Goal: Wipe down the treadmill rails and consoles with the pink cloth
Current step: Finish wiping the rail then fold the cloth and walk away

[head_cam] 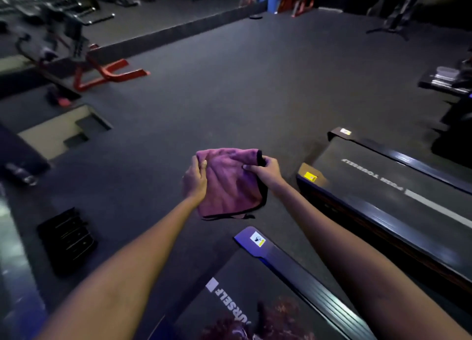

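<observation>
At centre frame: the pink cloth (227,184) was held in the air above the gym floor (229,84), folded, black-edged.
Left hand (195,178): set at the cloth's 9 o'clock edge, fingers curled round it, thumb on top.
Right hand (264,167): set at 2 o'clock, fingers pinching the black-trimmed corner.
Arms: both were stretched forward, forearms converging.
Treadmill rail (306,281): lay at 5 o'clock, not yet touched; a second treadmill (383,186) at 3 o'clock.
Step, judged: cloth to be folded into a flat pad, then drawn along the rail with even pressure.
</observation>
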`<state>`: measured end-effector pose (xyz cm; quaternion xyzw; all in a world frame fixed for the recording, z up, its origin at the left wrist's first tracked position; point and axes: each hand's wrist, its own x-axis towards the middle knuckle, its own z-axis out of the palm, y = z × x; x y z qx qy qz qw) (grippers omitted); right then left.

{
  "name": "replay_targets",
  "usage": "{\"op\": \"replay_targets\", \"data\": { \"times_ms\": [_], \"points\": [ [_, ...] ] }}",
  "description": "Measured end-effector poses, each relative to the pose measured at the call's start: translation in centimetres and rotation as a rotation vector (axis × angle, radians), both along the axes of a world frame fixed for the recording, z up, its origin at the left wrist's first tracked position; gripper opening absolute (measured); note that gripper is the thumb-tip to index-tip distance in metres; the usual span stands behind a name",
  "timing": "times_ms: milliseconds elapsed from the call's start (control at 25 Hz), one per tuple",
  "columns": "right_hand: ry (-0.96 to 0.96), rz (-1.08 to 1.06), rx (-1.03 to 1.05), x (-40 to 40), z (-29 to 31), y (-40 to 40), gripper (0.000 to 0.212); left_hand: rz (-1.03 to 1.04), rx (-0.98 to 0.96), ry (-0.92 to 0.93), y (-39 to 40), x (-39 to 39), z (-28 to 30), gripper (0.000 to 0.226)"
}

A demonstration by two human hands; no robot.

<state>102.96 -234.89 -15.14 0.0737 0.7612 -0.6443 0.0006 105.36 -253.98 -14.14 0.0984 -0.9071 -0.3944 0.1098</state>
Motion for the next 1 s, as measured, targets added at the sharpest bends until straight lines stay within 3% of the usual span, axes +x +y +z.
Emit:
{"op": "replay_targets", "data": {
  "times_ms": [280,680,1000],
  "points": [
    [-0.050,0.140,-0.009,-10.7,-2.0,-6.5,0.021,0.144,0.015,-0.041,-6.2,-7.8,-1.5,0.034],
    [-0.076,0.295,-0.008,-28.3,-1.3,-10.6,0.023,0.296,-0.037,-0.086,-9.1,-22.4,-1.1,0.039],
    [-0.055,0.311,-0.051,-36.9,-4.0,-13.9,0.020,0.253,0.087,-0.042,-13.0,-31.6,-4.2,0.030]
  ]
}}
